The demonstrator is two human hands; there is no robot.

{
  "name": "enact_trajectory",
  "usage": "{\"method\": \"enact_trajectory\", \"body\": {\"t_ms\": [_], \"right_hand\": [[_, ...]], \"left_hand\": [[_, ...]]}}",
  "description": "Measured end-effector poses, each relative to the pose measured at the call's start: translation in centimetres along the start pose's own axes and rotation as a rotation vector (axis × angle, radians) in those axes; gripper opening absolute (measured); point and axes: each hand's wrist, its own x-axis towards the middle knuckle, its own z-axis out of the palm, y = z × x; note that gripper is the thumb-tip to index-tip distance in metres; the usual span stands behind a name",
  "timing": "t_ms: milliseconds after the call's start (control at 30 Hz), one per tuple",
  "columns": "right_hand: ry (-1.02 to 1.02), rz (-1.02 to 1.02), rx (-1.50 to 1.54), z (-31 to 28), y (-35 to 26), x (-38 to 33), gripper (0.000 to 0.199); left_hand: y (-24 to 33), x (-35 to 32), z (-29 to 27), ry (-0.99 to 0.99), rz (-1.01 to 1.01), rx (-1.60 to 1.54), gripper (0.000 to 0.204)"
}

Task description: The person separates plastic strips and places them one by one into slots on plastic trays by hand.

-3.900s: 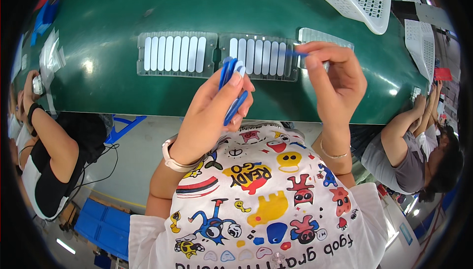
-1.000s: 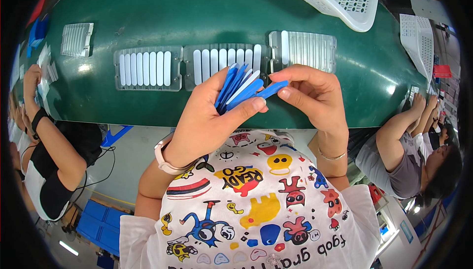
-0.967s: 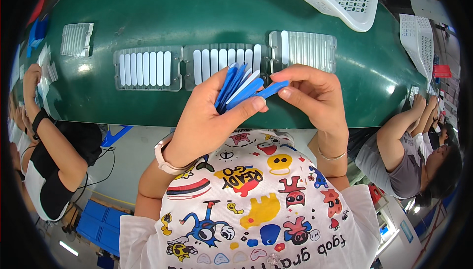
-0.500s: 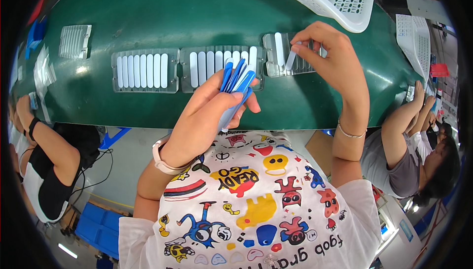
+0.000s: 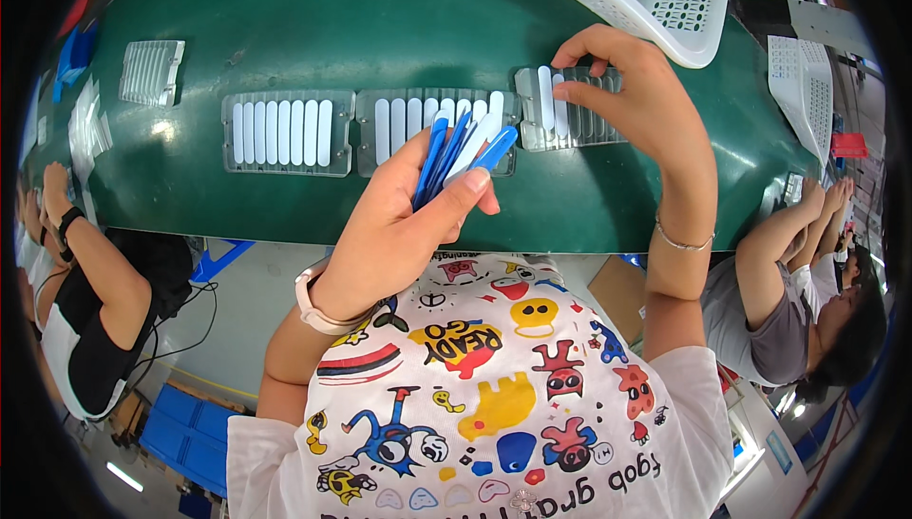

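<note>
My left hand (image 5: 404, 210) is closed around a fanned bundle of slim, round-ended strips (image 5: 465, 160), blue on some faces and white on others. My right hand (image 5: 627, 87) hovers over a clear slotted tray (image 5: 591, 127), thumb and index finger apart. In that tray's leftmost slots lie a white strip (image 5: 545, 98) and a second strip (image 5: 560, 120), its top close to my thumb. A middle clear tray (image 5: 367, 166) with several white strips is partly hidden behind the bundle. Left of it, another clear tray (image 5: 285, 171) holds a row of white strips.
Further left on the green table (image 5: 313, 25) lies a clear ribbed tray (image 5: 150, 73), with thin plastic pieces (image 5: 87, 130) near it. A white perforated basket (image 5: 679, 6) stands beyond my right hand. People work at both sides, one on the left (image 5: 109, 272), one on the right (image 5: 769, 282).
The strip my right hand was holding at a tilt now lies in the right tray's second slot. My right thumb and index finger have parted. The bundle in my left hand is fanned wider.
</note>
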Motion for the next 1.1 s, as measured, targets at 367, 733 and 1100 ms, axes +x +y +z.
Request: {"method": "enact_trajectory", "body": {"t_ms": [367, 733, 1100], "right_hand": [[-0.001, -0.070, 0.014, 0.9, -0.2, -0.5, 0.020], [-0.061, -0.078, -0.057, 0.6, -0.8, -2.3, 0.029], [-0.166, -0.117, 0.008, -0.1, -0.4, -1.7, 0.032]], "left_hand": [[0.2, -0.4, 0.2, 0.047, 0.007, 0.044, 0.026], [0.4, -0.1, 0.3, 0.019, 0.002, 0.038, 0.024], [0.6, 0.3, 0.4, 0.036, -0.009, 0.005, 0.025]]}}
